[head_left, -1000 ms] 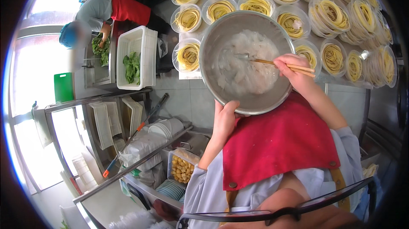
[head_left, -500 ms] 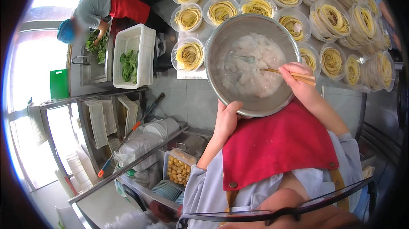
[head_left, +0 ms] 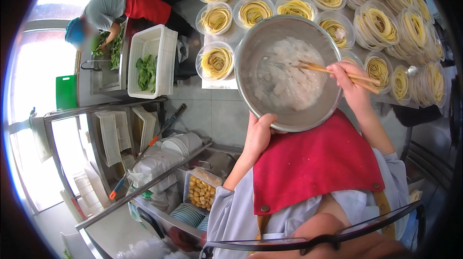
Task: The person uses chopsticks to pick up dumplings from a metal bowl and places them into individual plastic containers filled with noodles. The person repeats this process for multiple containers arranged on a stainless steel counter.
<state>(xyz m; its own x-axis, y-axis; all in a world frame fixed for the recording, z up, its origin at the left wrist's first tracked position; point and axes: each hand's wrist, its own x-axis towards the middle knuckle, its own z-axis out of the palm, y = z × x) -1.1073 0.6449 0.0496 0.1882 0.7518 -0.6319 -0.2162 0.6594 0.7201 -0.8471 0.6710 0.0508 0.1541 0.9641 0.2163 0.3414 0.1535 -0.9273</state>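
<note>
A large metal bowl [head_left: 248,100] is held in front of me, tilted so its inside shows. In it lies a wet, pale, translucent mass of raw pieces [head_left: 289,78], whose exact kind I cannot make out. My left hand [head_left: 262,131] grips the bowl's near left rim, thumb over the edge and fingers hidden beneath. In my right hand [head_left: 348,78] is a pair of wooden chopsticks [head_left: 320,67], their tips at the upper part of the pale mass. Beyond the bowl stand round clear plastic bowls of yellow noodles [head_left: 215,62] on a table.
More noodle bowls are stacked at the far right [head_left: 414,30]. On the left, a person [head_left: 103,13] leans over a sink of leafy greens, next to a white basket [head_left: 166,61]. Shelving at lower left carries plates and a container of golden-brown pieces [head_left: 201,191].
My right hand has moved right and slightly down, lifting the chopsticks so more of their length shows and the tips sit higher in the mass. The left hand keeps its grip.
</note>
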